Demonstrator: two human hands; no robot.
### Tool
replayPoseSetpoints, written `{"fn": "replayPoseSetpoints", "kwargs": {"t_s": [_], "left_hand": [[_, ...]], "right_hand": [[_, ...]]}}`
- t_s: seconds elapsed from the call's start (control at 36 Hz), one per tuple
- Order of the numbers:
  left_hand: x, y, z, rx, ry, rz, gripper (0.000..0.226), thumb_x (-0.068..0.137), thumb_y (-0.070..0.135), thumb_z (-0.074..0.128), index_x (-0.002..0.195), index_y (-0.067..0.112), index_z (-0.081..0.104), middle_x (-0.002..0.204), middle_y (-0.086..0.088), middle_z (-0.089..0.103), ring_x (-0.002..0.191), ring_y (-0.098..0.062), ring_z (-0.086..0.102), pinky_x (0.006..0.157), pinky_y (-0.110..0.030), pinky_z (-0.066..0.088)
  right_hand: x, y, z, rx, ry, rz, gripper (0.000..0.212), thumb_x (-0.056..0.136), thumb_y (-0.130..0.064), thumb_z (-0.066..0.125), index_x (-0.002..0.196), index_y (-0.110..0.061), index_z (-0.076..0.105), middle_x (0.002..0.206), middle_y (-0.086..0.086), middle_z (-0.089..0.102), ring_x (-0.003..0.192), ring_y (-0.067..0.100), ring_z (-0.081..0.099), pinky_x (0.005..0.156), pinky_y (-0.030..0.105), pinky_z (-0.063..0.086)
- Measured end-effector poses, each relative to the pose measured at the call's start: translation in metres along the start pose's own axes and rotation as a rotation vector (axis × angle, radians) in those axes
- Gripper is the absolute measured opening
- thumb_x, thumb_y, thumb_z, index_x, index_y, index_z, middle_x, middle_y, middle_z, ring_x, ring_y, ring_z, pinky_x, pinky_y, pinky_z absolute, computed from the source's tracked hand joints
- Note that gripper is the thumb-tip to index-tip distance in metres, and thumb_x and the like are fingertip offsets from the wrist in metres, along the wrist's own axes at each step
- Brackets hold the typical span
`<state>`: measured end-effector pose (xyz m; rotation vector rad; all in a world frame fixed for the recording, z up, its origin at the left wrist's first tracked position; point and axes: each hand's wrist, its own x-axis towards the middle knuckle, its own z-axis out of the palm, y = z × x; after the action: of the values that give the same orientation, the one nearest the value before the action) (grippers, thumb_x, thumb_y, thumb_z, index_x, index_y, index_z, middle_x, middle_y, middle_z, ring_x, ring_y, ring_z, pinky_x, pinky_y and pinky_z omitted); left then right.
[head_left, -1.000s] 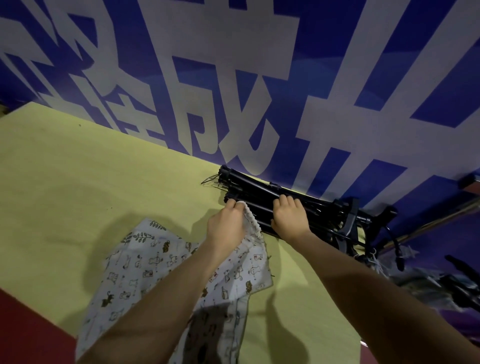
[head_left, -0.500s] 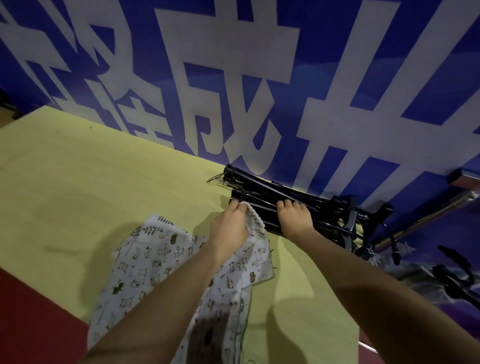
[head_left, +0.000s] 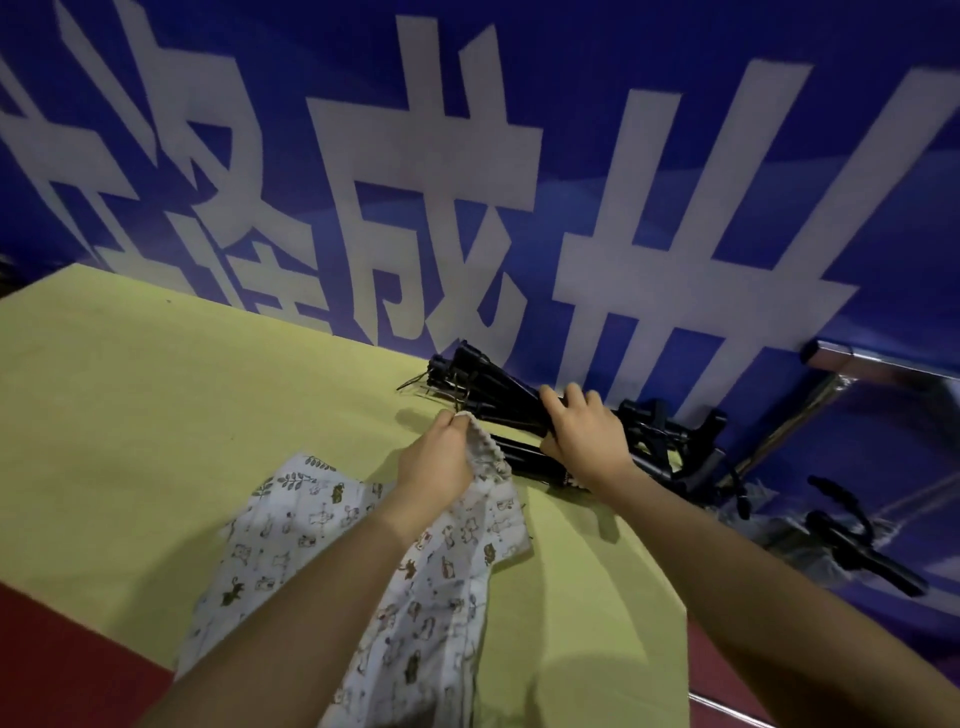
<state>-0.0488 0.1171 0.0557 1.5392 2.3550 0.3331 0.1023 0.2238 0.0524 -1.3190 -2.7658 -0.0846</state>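
Observation:
A white cloth (head_left: 291, 535) printed with small animals and leaves lies on the yellow table (head_left: 156, 415) and runs under my left forearm. My left hand (head_left: 439, 465) pinches its scalloped top edge and holds it lifted off the table. A stack of black clothes hangers (head_left: 488, 382) lies at the table's far edge against the wall. My right hand (head_left: 584, 436) grips the top black hanger of the stack, fingers curled over its bar, one end tilted up.
A blue wall banner (head_left: 467, 156) with large white characters stands right behind the table. A chrome rail (head_left: 810, 405) and more black hangers (head_left: 857, 540) sit to the right, beyond the table's edge. A red floor strip (head_left: 62, 660) borders the table's near left.
My right hand has closed round the top hanger and raised it off the stack. My left hand still holds the cloth's edge, lifted slightly. The camera has tilted a little.

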Motion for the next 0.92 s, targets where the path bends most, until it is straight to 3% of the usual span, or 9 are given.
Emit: {"fn": "replayPoseSetpoints", "kwargs": {"t_s": [0.08, 0.22, 0.47, 0.56, 0.64, 0.75, 0.92], "left_hand": [[-0.006, 0.002, -0.003, -0.014, 0.004, 0.006, 0.055, 0.088, 0.005, 0.051, 0.140, 0.015, 0.036, 0.140, -0.002, 0.036, 0.110, -0.028, 0.055, 0.073, -0.038, 0.046], [-0.017, 0.004, -0.006, -0.065, 0.015, 0.013, 0.062, 0.088, 0.006, 0.053, 0.144, 0.016, 0.029, 0.142, -0.001, 0.034, 0.109, -0.030, 0.054, 0.071, -0.035, 0.043], [-0.031, 0.003, -0.010, -0.133, -0.028, 0.022, 0.062, 0.089, 0.007, 0.055, 0.145, 0.013, 0.029, 0.144, -0.002, 0.033, 0.123, -0.027, 0.048, 0.096, -0.040, 0.045], [-0.033, 0.002, -0.011, -0.169, -0.029, 0.029, 0.063, 0.087, 0.005, 0.056, 0.145, 0.014, 0.032, 0.144, -0.001, 0.034, 0.124, -0.026, 0.047, 0.096, -0.038, 0.046], [-0.036, 0.002, -0.011, -0.190, -0.026, 0.043, 0.069, 0.082, 0.004, 0.063, 0.144, 0.015, 0.034, 0.143, 0.003, 0.035, 0.121, -0.024, 0.049, 0.087, -0.033, 0.052], [-0.037, -0.001, -0.014, -0.218, 0.010, 0.031, 0.070, 0.076, 0.012, 0.075, 0.137, 0.016, 0.042, 0.139, 0.004, 0.037, 0.114, -0.024, 0.054, 0.089, -0.035, 0.052], [-0.038, -0.008, -0.012, -0.219, -0.039, -0.001, 0.074, 0.089, 0.000, 0.048, 0.151, 0.016, 0.011, 0.159, 0.002, 0.007, 0.137, -0.036, 0.023, 0.108, -0.043, 0.035]], "right_hand": [[-0.011, -0.002, -0.013, 0.023, 0.019, 0.012, 0.054, 0.088, -0.020, 0.055, 0.137, -0.013, 0.033, 0.121, 0.016, 0.047, 0.100, 0.035, 0.054, 0.065, 0.034, 0.035], [-0.030, -0.002, -0.030, 0.103, 0.108, 0.033, 0.043, 0.082, -0.016, 0.055, 0.123, -0.013, 0.040, 0.103, 0.008, 0.056, 0.088, 0.030, 0.058, 0.066, 0.032, 0.035], [-0.065, -0.003, -0.055, 0.093, 0.194, 0.053, 0.043, 0.083, -0.027, 0.057, 0.121, -0.015, 0.040, 0.096, 0.003, 0.058, 0.077, 0.027, 0.058, 0.062, 0.028, 0.033], [-0.072, -0.004, -0.057, 0.140, 0.217, 0.095, 0.042, 0.082, -0.028, 0.056, 0.119, -0.014, 0.040, 0.095, 0.005, 0.059, 0.074, 0.029, 0.058, 0.058, 0.030, 0.039], [-0.078, -0.004, -0.059, 0.207, 0.249, 0.127, 0.044, 0.083, -0.027, 0.056, 0.121, -0.015, 0.039, 0.098, 0.006, 0.059, 0.078, 0.029, 0.060, 0.063, 0.038, 0.052], [-0.084, -0.003, -0.061, 0.166, 0.239, 0.140, 0.042, 0.084, -0.027, 0.056, 0.121, -0.018, 0.037, 0.099, 0.005, 0.059, 0.079, 0.030, 0.060, 0.063, 0.039, 0.051], [-0.095, 0.003, -0.053, 0.061, 0.190, 0.145, 0.042, 0.085, -0.031, 0.056, 0.122, -0.021, 0.038, 0.100, 0.003, 0.061, 0.082, 0.029, 0.061, 0.056, 0.031, 0.040]]}}
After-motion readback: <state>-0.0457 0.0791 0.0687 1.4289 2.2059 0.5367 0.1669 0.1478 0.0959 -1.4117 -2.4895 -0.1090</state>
